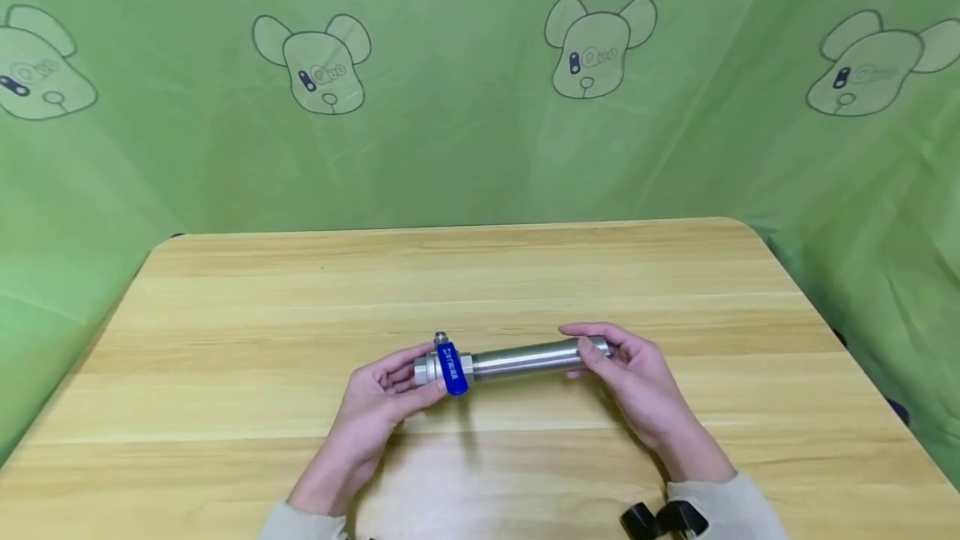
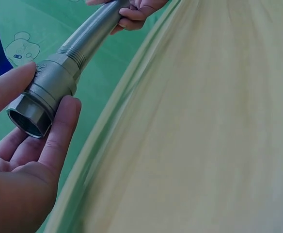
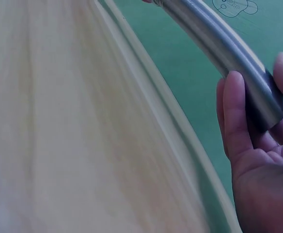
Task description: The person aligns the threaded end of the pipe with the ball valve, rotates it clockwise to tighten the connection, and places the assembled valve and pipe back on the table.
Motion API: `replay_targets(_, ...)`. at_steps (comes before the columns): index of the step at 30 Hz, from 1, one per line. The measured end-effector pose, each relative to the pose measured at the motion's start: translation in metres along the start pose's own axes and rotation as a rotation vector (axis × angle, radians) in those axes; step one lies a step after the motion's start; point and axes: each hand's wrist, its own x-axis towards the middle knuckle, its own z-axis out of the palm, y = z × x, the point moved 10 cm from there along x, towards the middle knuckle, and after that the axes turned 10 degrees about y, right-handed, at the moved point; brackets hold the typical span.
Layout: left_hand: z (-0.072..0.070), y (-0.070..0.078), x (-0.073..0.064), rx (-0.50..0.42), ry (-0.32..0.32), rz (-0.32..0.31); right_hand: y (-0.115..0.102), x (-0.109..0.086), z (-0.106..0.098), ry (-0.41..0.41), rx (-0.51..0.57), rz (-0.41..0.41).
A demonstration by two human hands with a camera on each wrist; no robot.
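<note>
Pose angled inward | left hand [image 1: 375, 400] pinching valve [image 1: 452, 369] | right hand [image 1: 636, 375] gripping pipe [image 1: 525, 359]

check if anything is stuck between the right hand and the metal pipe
Nothing visible stands between them: the right hand has its fingers directly on one end of the metal pipe, while the left hand holds the valve at the other.

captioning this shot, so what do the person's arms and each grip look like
The left grip and right grip are bare hands, no gloves or rings visible. The left sleeve and right sleeve look plain, pale greyish beige. Black, rounded gear shows at the right sleeve's end; I can make out no markings on it.
</note>
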Motion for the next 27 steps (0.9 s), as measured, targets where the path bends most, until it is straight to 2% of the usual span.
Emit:
replay_targets(3, -0.003, -0.001, 0.000, -0.026, 0.009, 0.000, 0.000, -0.002, 0.006, -0.054, 0.006, 0.005)
replay_targets(7, -0.004, 0.000, 0.002, -0.055, 0.014, 0.007, -0.006, -0.004, 0.013, -0.171, 0.152, -0.019)
replay_targets(10, -0.004, 0.000, 0.004, -0.071, 0.015, 0.007, -0.008, -0.004, 0.014, -0.203, 0.224, -0.021)
replay_targets(21, -0.005, -0.001, 0.006, -0.101, 0.059, 0.000, -0.004, -0.003, 0.012, -0.153, 0.214, -0.001)
replay_targets(27, -0.007, -0.003, 0.006, -0.126, 0.051, -0.015, -0.002, -0.002, 0.013, -0.141, 0.145, 0.000)
